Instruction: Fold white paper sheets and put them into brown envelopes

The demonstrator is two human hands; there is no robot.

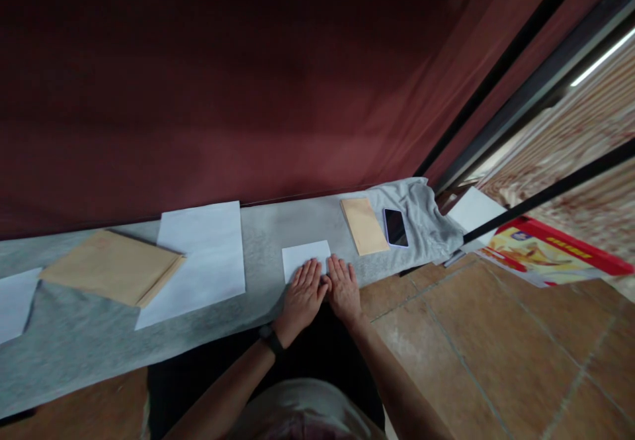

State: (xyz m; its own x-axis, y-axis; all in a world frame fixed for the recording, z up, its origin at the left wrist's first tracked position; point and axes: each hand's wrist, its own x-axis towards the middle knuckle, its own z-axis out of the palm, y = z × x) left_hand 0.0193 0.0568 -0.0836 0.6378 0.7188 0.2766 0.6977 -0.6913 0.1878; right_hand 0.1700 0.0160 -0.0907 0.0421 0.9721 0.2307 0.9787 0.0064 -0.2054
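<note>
A small white sheet of paper (297, 255), perhaps folded, lies on the grey cloth near its front edge. My left hand (306, 291) rests flat on the paper's lower part with its fingers stretched forward. Beside it, my right hand (343, 288) lies flat over the paper's right edge, fingers extended. The thumbs of both hands come close together. Neither hand grasps anything. The part of the paper under my palms is hidden. Just right of my hands is a small tan envelope (366, 226).
A phone (395, 227) lies right of the envelope on the grey cloth (262, 241). To the left are a large white sheet (208, 248), large brown envelopes (112, 264) and another white sheet (17, 301). A dark red curtain (223, 96) hangs behind; a colourful box (550, 251) stands right.
</note>
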